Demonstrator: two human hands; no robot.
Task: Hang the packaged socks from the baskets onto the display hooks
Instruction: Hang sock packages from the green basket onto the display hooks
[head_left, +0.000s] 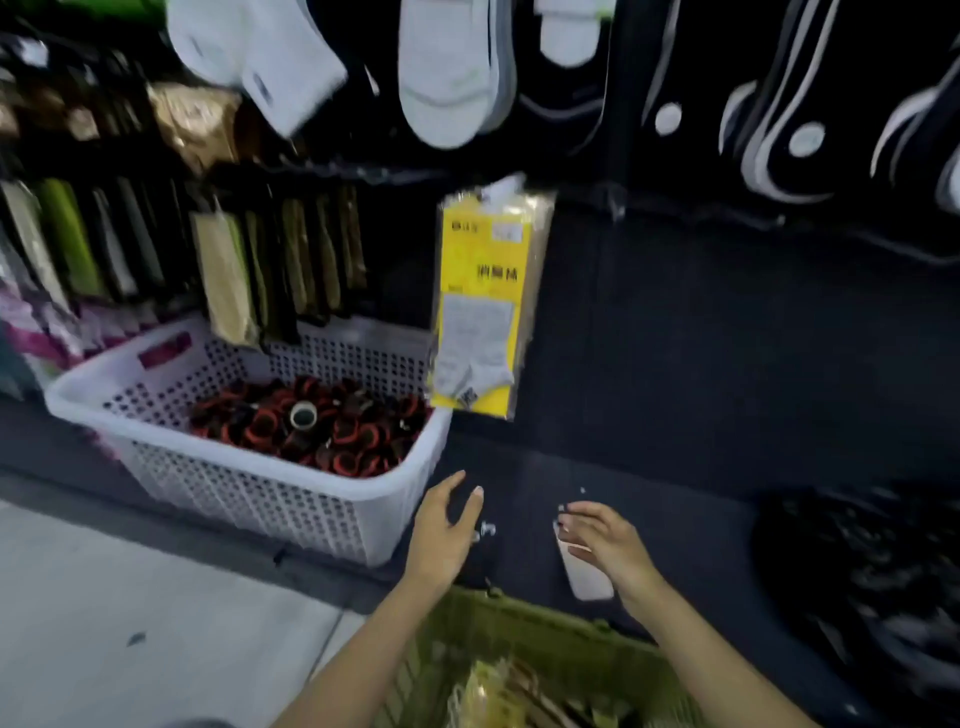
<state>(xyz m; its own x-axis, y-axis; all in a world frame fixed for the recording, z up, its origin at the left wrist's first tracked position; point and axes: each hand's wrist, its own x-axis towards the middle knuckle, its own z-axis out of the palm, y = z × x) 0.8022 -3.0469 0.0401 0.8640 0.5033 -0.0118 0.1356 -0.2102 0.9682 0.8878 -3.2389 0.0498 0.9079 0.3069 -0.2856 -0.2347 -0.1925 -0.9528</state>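
A yellow sock package (483, 301) hangs on the dark display wall, above and between my hands. My left hand (447, 525) hovers below it with relaxed, spread fingers and holds nothing. My right hand (608, 540) is beside it, its fingers loosely curled. A white flat object (584, 577) shows just under its thumb; I cannot tell whether the hand touches it. Below my forearms stands a green basket (524, 623) with packaged socks (498, 691) inside, blurred.
A white perforated basket (244, 493) at left holds several black-and-red rolled items (317, 431). Rows of packaged socks (228, 270) hang above it, and white socks (447, 78) higher up. A black basket (857, 577) stands at right. Grey floor (130, 623) lies at lower left.
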